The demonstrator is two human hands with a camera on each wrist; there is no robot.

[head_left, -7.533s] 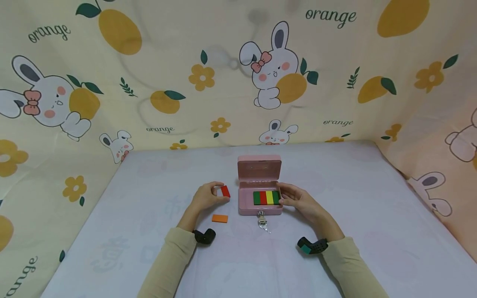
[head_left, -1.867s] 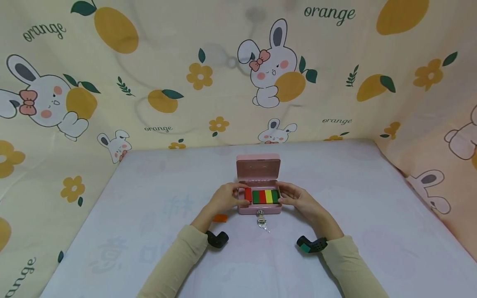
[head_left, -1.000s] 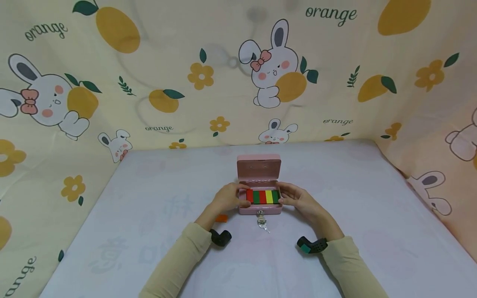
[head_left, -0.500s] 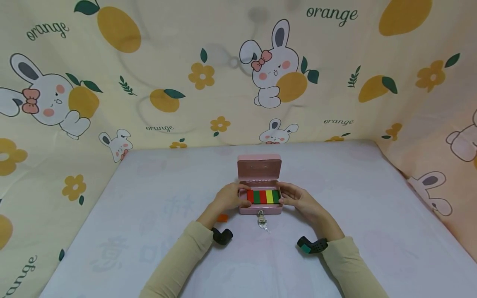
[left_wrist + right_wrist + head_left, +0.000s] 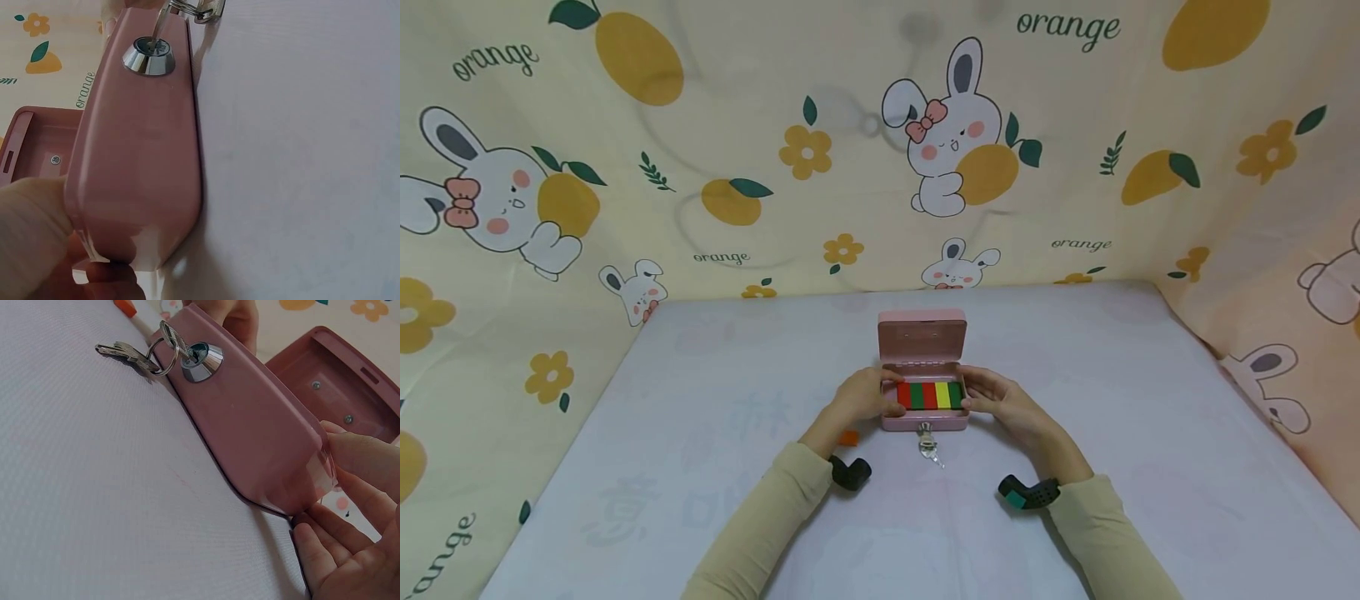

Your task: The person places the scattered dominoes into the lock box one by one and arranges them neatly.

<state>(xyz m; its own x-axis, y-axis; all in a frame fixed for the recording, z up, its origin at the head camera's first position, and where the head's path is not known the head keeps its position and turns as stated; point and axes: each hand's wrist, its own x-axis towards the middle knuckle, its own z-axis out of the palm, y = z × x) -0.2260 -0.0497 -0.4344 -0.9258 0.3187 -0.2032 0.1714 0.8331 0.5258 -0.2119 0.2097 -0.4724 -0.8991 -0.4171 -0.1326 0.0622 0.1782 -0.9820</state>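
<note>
A pink metal cash box stands on the white table with its lid raised. Inside lies a row of flat coloured blocks in green, red and yellow. At the row's left end is a red block, lying against a green one; my left hand pinches it by its far and near ends. In the left wrist view the thumb reaches over the box's rim, while curled fingers stay outside. My right hand grips the box's right end, its thumb over the rim and its fingers along the outer wall.
A key ring with keys hangs from the front lock onto the table. One orange block lies left of the box, partly behind my left forearm. A patterned cloth rises behind the table.
My left hand has carried the red block rightward from the table into the box, up against the row. My right hand has stayed at the box's right end.
</note>
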